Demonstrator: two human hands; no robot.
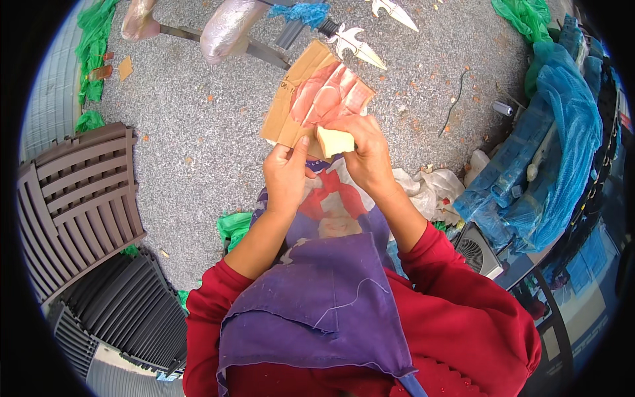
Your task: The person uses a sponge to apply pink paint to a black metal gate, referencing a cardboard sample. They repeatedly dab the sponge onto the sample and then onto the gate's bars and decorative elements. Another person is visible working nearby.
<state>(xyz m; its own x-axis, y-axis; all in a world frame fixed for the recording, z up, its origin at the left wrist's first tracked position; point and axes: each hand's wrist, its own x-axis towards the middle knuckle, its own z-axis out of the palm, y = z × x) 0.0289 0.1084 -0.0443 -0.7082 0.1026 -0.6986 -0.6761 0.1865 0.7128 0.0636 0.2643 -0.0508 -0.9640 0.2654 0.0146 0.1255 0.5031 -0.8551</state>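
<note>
My left hand (286,175) grips the lower edge of a bent cardboard piece (281,109), its thumb on top. Brown on one part, the cardboard carries a glossy reddish printed area on the other. A pale yellow block (335,141), which looks like foam or sponge, is held in my right hand (369,153). That hand lies close against the cardboard's lower right side; whether its fingers also touch the cardboard I cannot tell. Both hands are in front of my purple apron (297,278), over the grey ground.
Brown slatted panels (86,192) and a black slatted stack (126,304) stand at left. Blue mesh (562,112) heaps at right near a fan unit (477,251). Plastic-wrapped bars (228,30) and a pointed metallic ornament (354,46) lie ahead. Green netting (96,46) edges the left side.
</note>
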